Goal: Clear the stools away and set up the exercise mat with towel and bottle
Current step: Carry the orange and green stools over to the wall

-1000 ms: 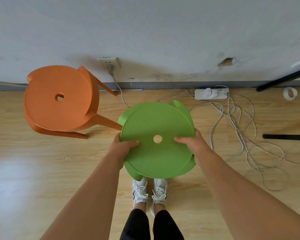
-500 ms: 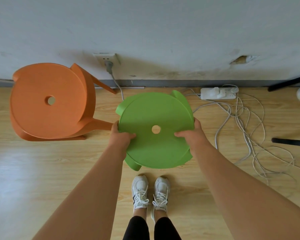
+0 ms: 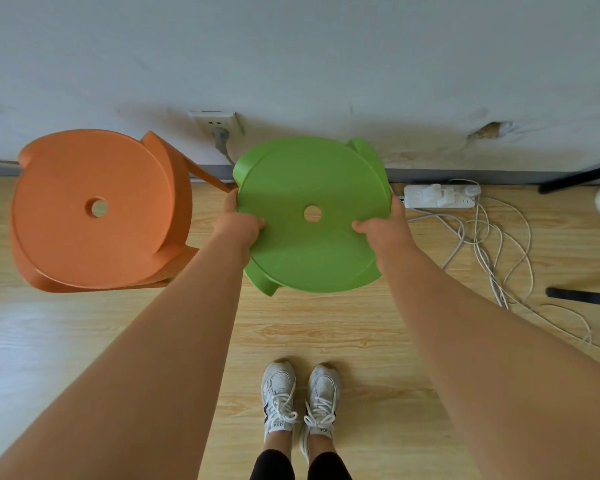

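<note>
Wall (image 3: 326, 64) ahead; orange stool (image 3: 94, 209) just left of held green stool (image 3: 309, 216).

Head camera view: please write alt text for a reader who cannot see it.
A person's left hand and right hand grip opposite seat edges of a green stool near a white wall. An orange stool stands to its left on the wooden floor; a power strip and cables lie to its right.
</note>
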`<control>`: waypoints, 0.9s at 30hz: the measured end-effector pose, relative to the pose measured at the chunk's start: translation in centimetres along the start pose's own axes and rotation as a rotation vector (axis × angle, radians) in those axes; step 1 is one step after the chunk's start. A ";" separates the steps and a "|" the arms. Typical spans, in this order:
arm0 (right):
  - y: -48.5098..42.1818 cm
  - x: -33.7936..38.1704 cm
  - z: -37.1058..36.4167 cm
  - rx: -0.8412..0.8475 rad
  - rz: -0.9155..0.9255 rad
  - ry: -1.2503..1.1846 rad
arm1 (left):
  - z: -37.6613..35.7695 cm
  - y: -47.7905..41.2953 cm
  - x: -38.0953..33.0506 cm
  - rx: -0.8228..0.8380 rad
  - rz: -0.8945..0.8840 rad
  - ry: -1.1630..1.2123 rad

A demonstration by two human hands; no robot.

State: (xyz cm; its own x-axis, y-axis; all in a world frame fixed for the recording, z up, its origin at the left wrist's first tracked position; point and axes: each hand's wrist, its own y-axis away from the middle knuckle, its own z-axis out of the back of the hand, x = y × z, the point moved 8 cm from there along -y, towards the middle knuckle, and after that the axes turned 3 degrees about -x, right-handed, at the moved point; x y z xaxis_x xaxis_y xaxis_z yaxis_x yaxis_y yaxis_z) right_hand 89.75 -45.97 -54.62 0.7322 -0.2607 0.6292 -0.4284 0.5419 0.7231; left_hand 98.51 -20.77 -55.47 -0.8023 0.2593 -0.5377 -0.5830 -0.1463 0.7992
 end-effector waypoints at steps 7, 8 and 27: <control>3.2 1.4 0.3 -0.195 0.184 0.489 | 0.2 3.7 -0.8 -0.037 -0.154 -0.252; 4.0 1.5 0.1 -0.192 0.194 0.524 | 0.5 4.5 -0.9 -0.035 -0.176 -0.278; 27.2 4.6 -8.7 0.504 0.496 0.965 | 13.5 24.7 7.6 -0.123 -0.027 -0.165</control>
State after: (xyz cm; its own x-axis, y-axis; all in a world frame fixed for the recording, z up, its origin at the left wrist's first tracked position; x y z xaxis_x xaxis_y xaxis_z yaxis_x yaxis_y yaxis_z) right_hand 86.07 -25.47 -34.48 0.4314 0.7123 0.5536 -0.7782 -0.0166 0.6277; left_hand 79.74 -9.57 -36.19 -0.7600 0.4160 -0.4992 -0.6234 -0.2498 0.7409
